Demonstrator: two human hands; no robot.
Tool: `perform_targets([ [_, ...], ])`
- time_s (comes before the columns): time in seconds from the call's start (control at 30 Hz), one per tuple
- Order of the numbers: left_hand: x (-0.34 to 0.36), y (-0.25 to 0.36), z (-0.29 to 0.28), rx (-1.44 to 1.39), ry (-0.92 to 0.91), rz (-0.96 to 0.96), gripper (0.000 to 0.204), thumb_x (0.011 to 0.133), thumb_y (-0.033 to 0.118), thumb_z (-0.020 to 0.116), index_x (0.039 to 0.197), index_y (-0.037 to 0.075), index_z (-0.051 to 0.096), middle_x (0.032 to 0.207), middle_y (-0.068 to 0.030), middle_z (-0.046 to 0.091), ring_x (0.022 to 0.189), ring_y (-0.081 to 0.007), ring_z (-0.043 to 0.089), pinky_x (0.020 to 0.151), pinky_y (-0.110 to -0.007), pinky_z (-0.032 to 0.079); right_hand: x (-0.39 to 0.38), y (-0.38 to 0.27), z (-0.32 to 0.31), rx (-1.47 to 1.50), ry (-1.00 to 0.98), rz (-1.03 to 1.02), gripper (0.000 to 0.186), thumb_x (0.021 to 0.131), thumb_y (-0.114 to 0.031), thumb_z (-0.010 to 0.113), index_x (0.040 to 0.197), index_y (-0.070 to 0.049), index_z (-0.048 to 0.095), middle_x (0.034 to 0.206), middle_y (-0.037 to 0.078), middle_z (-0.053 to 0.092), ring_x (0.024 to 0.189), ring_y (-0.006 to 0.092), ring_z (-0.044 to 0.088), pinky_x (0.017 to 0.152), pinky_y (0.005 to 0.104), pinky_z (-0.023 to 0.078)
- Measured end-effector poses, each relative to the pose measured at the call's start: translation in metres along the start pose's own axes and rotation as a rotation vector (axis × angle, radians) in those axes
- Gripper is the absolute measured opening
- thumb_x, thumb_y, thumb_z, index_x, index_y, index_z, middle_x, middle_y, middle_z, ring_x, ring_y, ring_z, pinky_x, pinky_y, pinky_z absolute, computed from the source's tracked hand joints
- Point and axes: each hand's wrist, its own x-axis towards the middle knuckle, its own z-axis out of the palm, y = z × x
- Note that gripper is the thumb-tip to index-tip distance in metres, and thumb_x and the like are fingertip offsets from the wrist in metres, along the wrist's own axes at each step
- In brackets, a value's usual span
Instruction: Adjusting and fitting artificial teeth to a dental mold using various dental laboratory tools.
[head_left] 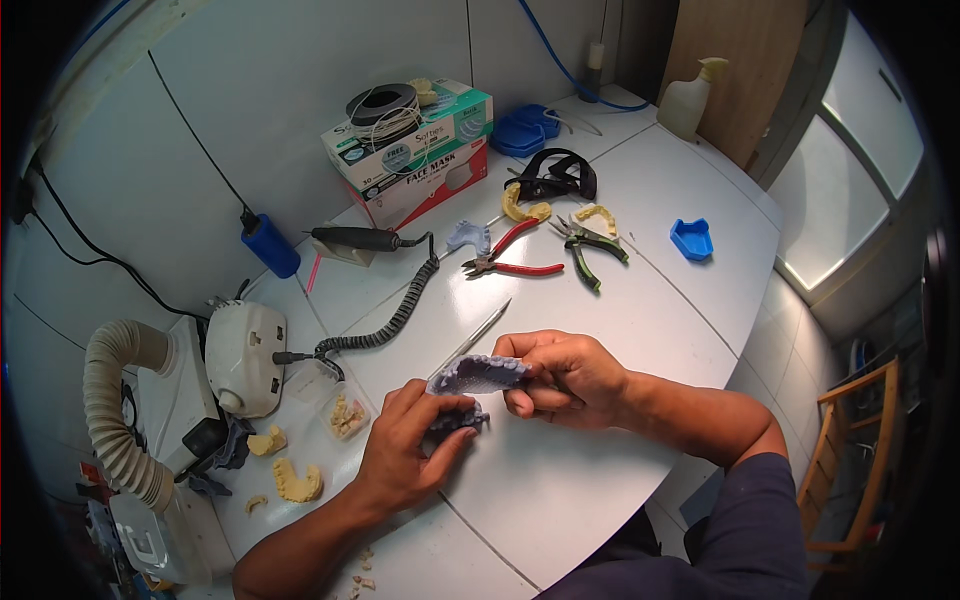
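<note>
Here the right hand (565, 378) pinches a grey, arch-shaped dental model (478, 374) just above the white desk (560, 480), and the left hand (405, 455) closes on a second grey model piece (458, 417) below it. The work seems in the middle: both pieces are in the hands, while the metal probe (472, 340), the red-handled pliers (512, 255) and the green-handled pliers (588, 245) lie untouched beyond them.

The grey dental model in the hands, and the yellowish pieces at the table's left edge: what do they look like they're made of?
The grey dental model, held by the left hand and right hand, looks like matte printed resin or plastic: uniform grey-lilac, no shine. The yellowish casts look like dental stone or plaster: chalky, dull, with crumbs lying around. Neither can be confirmed by sight.
</note>
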Motion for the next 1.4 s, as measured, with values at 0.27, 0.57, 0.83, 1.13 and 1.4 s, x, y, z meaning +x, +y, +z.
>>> perform_targets([
  [0.27, -0.002, -0.016, 0.009, -0.266, 0.209, 0.185, 0.08, 0.082, 0.024, 0.096, 0.144, 0.0, 0.052, 0.125, -0.0172, 0.066, 0.108, -0.0241, 0.069, 0.093, -0.036, 0.056, 0.001, 0.001, 0.01, -0.298, 0.108, 0.042, 0.023, 0.096, -0.014, 0.056, 0.113, 0.0, 0.061, 0.082, 0.016, 0.074, 0.041, 0.0072, 0.037, 0.051, 0.0228, 0.033],
  [0.57, 0.005, -0.008, 0.003, -0.323, 0.212, 0.261, 0.056, 0.086, 0.006, 0.089, 0.136, 0.002, 0.063, 0.114, -0.0143, 0.07, 0.097, -0.0199, 0.071, 0.081, -0.032, 0.057, -0.001, 0.001, 0.01, -0.346, 0.079, 0.116, 0.022, 0.098, -0.015, 0.056, 0.113, 0.0, 0.062, 0.081, 0.014, 0.074, 0.046, 0.0051, 0.041, 0.048, 0.0227, 0.028],
  [0.83, 0.001, -0.005, 0.001, -0.359, 0.188, 0.122, 0.046, 0.09, 0.008, 0.086, 0.13, -0.001, 0.065, 0.111, -0.0109, 0.067, 0.1, -0.0192, 0.066, 0.088, -0.031, 0.052, -0.002, -0.002, 0.021, -0.46, 0.12, 0.045, 0.03, 0.107, -0.025, 0.052, 0.118, 0.001, 0.063, 0.081, 0.012, 0.072, 0.047, 0.0034, 0.037, 0.048, 0.0222, 0.027],
  [1.13, 0.003, -0.006, -0.001, -0.337, 0.17, 0.133, 0.045, 0.09, 0.005, 0.085, 0.129, -0.003, 0.065, 0.11, -0.0133, 0.068, 0.096, -0.0187, 0.071, 0.08, -0.03, 0.058, -0.001, 0.005, 0.014, -0.72, 0.083, -0.088, 0.035, 0.111, -0.032, 0.057, 0.115, 0.001, 0.067, 0.086, 0.009, 0.073, 0.057, 0.0016, 0.045, 0.051, 0.0208, 0.031],
  [1.4, 0.003, -0.006, -0.001, -0.358, 0.172, 0.134, 0.043, 0.091, 0.006, 0.085, 0.128, -0.003, 0.065, 0.107, -0.0125, 0.068, 0.095, -0.0167, 0.071, 0.076, -0.029, 0.058, -0.002, 0.003, 0.015, -0.718, 0.08, -0.072, 0.033, 0.112, -0.031, 0.057, 0.111, 0.0, 0.068, 0.084, 0.007, 0.073, 0.058, 0.0023, 0.046, 0.053, 0.0218, 0.033],
])
